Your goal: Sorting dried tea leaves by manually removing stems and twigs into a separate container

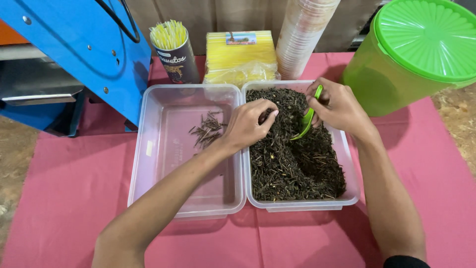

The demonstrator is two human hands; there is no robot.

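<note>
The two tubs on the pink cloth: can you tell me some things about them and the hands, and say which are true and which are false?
1. The right tub is full of dark dried leaves. True.
2. The right hand holds a red spoon. False: it holds a green scoop.
3. The left tub holds only a few small twigs. True.
4. The left hand rests on the pink cloth. False: its fingers reach into the leaves in the right tub.
5. The big green bucket has its lid off. False: the green lid is on.
</note>
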